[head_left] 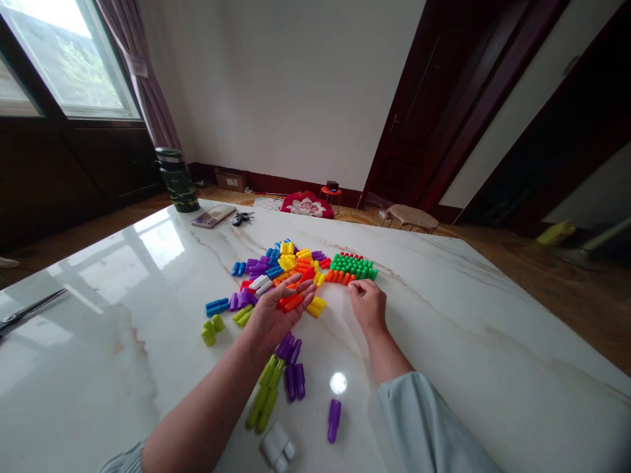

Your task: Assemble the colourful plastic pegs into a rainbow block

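Observation:
My left hand (280, 314) is palm up over the loose pile, with orange-red bullet-shaped plastic blocks (292, 302) lying across its curled fingers. To its right, my right hand (367, 303) is closed, thumb and fingertips pinched at the near edge of a neat block of upright pieces. That block has orange pieces (338, 276) in front, green pieces (352, 265) behind and red ones (351, 255) at the back. Whatever is between those fingertips is hidden. The pile around my left hand mixes yellow pieces (286, 261), purple pieces (256, 266), blue pieces (217, 307) and white pieces (260, 282).
Lime-green pieces (262, 407), a single purple piece (334, 420) and white pieces (279, 445) lie nearer me on the marble-look table (468, 341). Scissors (29, 312) rest at left. A phone (213, 216), keys (241, 218) and a camouflage flask (177, 182) stand farther back.

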Demonstrator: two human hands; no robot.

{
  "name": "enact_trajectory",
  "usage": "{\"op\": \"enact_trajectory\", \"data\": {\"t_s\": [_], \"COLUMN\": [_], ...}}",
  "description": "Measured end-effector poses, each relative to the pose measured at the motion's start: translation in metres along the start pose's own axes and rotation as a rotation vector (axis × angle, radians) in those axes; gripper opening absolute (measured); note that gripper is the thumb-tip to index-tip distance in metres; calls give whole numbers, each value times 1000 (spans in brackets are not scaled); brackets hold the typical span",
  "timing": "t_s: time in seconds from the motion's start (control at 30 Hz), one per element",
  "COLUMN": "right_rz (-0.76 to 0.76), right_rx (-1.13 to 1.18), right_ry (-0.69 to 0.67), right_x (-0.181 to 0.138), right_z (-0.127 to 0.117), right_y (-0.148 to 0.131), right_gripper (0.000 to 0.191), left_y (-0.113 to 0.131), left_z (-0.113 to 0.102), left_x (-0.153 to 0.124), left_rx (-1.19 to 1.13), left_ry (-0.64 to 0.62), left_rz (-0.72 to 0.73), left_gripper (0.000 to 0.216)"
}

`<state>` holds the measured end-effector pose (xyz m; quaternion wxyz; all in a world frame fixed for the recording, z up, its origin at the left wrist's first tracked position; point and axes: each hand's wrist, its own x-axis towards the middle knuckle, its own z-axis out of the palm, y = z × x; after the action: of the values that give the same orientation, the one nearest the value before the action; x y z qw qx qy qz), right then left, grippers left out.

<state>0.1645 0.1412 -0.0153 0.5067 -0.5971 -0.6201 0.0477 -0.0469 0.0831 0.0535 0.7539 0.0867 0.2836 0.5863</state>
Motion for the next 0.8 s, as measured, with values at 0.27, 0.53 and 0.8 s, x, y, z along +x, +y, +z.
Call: {"op": "enact_trajectory", "data": {"t_s": [0.27, 0.53, 0.8], "right_rz": [29, 29, 4], "right_rx": [31, 31, 26], "right_ry": [-47, -61, -90], "right_x": [2, 1, 2], "right_z": [2, 4, 6], "right_y": [0, 0, 2], "right_gripper": [20, 20, 20], "left_y": [-1, -2, -2], "left_z": [-3, -4, -5], "left_x": [3, 2, 3], "left_rx": [60, 81, 91], "left_ry": [-17, -30, -39], "left_rz": [7, 1, 5], "left_gripper": [59, 58, 59]}}
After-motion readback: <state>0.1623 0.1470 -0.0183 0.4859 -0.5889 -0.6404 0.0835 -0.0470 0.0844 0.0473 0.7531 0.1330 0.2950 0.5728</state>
